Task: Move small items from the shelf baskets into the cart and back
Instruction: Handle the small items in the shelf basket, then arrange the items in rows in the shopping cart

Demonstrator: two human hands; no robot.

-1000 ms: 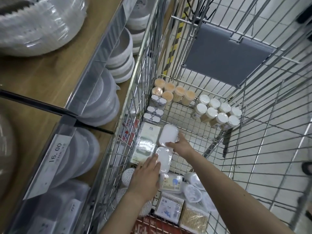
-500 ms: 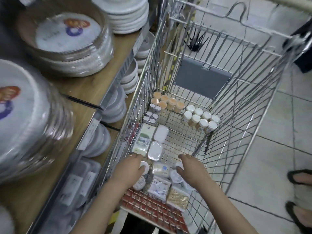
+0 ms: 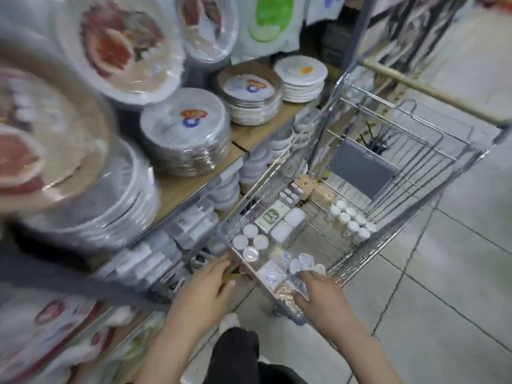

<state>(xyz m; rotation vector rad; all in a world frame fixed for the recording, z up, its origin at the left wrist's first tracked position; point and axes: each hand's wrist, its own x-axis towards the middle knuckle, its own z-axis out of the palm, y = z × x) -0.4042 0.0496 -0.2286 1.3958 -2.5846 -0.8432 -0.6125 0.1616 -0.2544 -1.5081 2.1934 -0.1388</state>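
Small clear packets (image 3: 303, 266) pinched in the right hand (image 3: 321, 295), fingers curled round the crinkled plastic, just above the near end of the wire cart (image 3: 415, 189). Blurred, so the exact count of packets in that grip cannot be told. Directly under the right fingertips: a flat white packet (image 3: 270, 275) and a tan box of sticks (image 3: 286, 296), both lying on the cart floor against the near wall. Left of the right hand, across the cart's near corner: left hand (image 3: 206, 286), fingers straight and relaxed, holding nothing, fingertips close to the cart's corner rim; touching or just short of it cannot be told. Just beyond the left fingertips, inside the cart: four round white lids (image 3: 249, 241) clustered together. Farther ahead of both hands: two white rounded cases (image 3: 288, 224) side by side, with a green-and-white flat pack (image 3: 273, 216) beside them on the shelf side. Well ahead of the right hand: white-capped jars (image 3: 350, 218) in two rows; beyond those, orange-capped jars (image 3: 313, 188) near the grey flap (image 3: 360, 170) at the far end. Left of the left hand: shelf (image 3: 194, 184) with wrapped stacks of disposable plates (image 3: 188, 131) on top and clear boxes (image 3: 191, 223) on the lower tier. Below the hands: tiled floor (image 3: 443, 300), dark trouser leg (image 3: 235, 353).
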